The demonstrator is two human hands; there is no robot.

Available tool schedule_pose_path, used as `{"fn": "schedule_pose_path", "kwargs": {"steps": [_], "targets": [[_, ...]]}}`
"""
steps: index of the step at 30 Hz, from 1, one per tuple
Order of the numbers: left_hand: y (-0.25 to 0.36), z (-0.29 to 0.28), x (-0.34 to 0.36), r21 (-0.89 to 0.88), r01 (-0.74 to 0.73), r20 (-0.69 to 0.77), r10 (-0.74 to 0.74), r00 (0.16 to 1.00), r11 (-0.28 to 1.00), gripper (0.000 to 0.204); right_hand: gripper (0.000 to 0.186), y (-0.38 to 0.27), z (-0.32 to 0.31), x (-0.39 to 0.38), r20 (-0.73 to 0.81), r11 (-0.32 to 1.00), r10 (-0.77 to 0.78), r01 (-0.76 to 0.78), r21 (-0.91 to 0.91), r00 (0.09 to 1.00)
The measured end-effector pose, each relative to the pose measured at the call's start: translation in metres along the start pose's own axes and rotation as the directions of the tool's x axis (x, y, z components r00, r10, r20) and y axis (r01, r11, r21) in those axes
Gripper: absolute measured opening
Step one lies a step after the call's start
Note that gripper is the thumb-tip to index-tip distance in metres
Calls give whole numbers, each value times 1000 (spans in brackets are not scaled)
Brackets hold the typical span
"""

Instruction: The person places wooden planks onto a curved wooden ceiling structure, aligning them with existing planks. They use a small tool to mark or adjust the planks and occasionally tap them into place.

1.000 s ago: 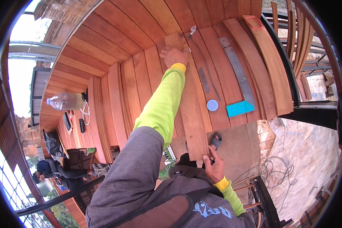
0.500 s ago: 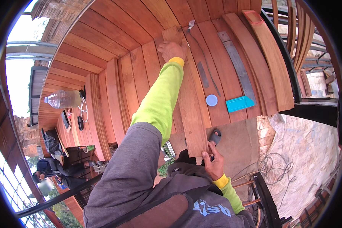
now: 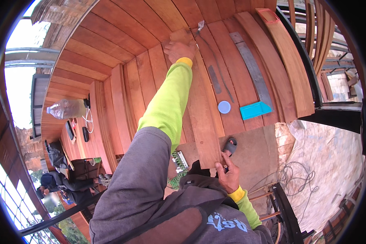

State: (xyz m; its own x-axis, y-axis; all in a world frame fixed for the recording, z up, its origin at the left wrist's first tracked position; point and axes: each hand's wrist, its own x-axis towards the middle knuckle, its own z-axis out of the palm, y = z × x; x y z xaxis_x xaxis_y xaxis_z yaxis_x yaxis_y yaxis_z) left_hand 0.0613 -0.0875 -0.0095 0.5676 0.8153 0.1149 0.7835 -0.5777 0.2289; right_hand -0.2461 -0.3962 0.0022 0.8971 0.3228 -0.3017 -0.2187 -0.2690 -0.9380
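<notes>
A long reddish wooden plank (image 3: 203, 118) lies lengthwise on the board-topped table, its near end overhanging the edge close to my body. My left hand (image 3: 179, 51), arm stretched out, is closed over the plank's far end. At the near end my right hand (image 3: 229, 177) is beside the plank's right corner, thumb and fingers bent round a small dark-tipped item that is mostly hidden. Right of the plank lie a flat grey metal strip (image 3: 214, 79), a thin dark cable (image 3: 217, 57), a round pale-blue lid (image 3: 224, 107) and a square (image 3: 252, 69) with a turquoise handle (image 3: 255, 110).
Stacked planks (image 3: 272, 65) lie along the table's right side, a red frame-like item (image 3: 268, 15) on top. Leftward are more boards (image 3: 124, 101), a clear plastic bottle (image 3: 65, 109) and a white cable (image 3: 89, 122). Another person (image 3: 65, 183) sits far left. Loose cable (image 3: 295, 177) coils on the ground.
The view has shifted slightly, and more of the green coiled hose under the table shows. Both hands keep their places at the two ends of the plank.
</notes>
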Motion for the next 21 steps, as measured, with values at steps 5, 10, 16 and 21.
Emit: {"fn": "schedule_pose_path", "kwargs": {"steps": [5,10,16,21], "targets": [[5,5,8,-12,-16,8,16,1000,1000,80,40,2,0,0,-15,999,-29,30,21,999],[4,-1,7,-19,-24,39,24,999,1000,81,41,0,-1,2,6,999,-24,24,33,1000],[4,-4,8,-2,-29,51,29,998,1000,82,41,-9,-2,3,17,999,11,-12,38,1000],[4,-2,6,16,-60,13,60,998,998,80,41,-7,-3,3,27,1000,14,-14,0,1000]]}}
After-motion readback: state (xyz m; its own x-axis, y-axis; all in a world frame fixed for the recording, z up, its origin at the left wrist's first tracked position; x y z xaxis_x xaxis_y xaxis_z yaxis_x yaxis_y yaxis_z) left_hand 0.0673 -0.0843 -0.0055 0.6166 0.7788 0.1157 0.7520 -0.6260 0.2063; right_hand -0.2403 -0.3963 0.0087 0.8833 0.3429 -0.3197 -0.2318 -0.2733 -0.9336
